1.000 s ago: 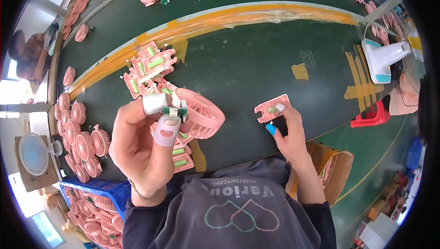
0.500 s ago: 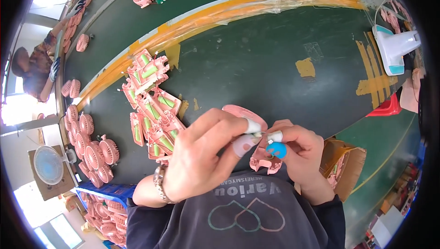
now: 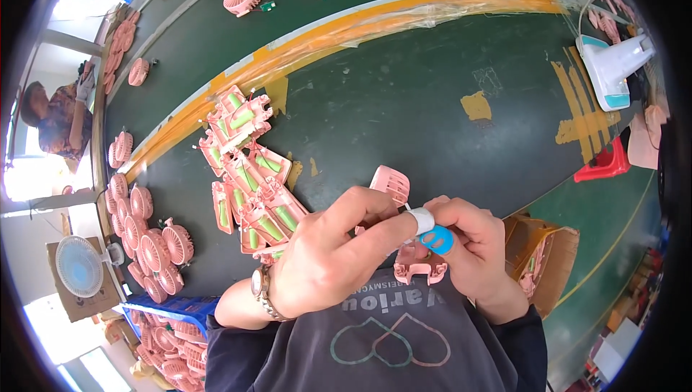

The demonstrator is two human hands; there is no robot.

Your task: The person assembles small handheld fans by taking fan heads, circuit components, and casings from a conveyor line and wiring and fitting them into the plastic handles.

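My left hand (image 3: 335,248), with a wristwatch (image 3: 261,287), and my right hand (image 3: 476,244) meet in front of my shirt. Their fingers press together, with a white finger cot (image 3: 421,220) and a blue finger cot (image 3: 437,240) at the pinch. Between and beneath them is a pink handheld-fan housing; its slotted round part (image 3: 391,184) sticks out beyond my left fingers and its open handle shell (image 3: 421,268) points toward my body. Whatever small piece sits between the fingertips is hidden. Left of my left hand lies a pile of pink handle shells with green battery cells (image 3: 245,179).
Pink fan heads (image 3: 151,250) cluster at the left edge above a blue crate (image 3: 176,307) of more fans. A strip of yellow tape (image 3: 324,29) divides the table from a far belt with fan heads. At right stand a white-teal device (image 3: 609,71), red stool (image 3: 604,163) and cardboard box (image 3: 559,258).
The housing has turned in my hands, now showing its slotted face. My left fingers have moved right against my right fingertips. At the far left, the other person's arms have shifted.
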